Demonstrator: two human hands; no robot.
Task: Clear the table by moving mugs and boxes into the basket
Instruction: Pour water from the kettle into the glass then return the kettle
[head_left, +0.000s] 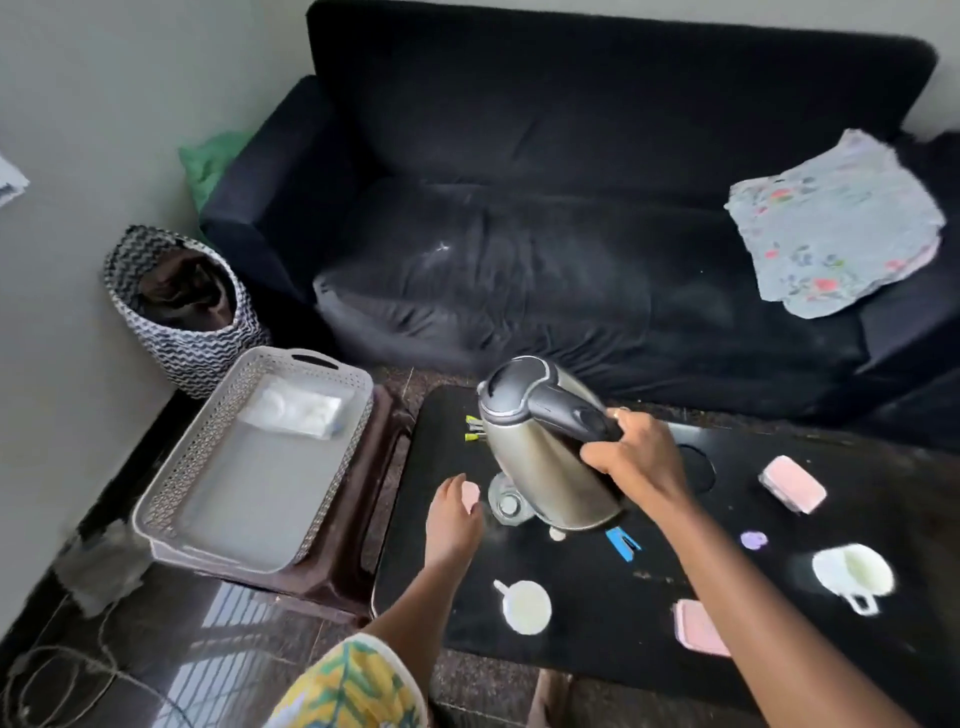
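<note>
Right hand (636, 457): fingers clamped on kettle (540, 441) handle, kettle tilted above black bench (571, 597). Left hand (454, 519): fingers loosely apart, empty. Two white mugs (524, 607), pink boxes (793, 483) on bench. Basket (171, 499) left, beside bench.

My kettle (545, 447) hides most of its base (506, 503), and the counter's (571, 623) near edge cuts off the pink box (696, 626).
</note>
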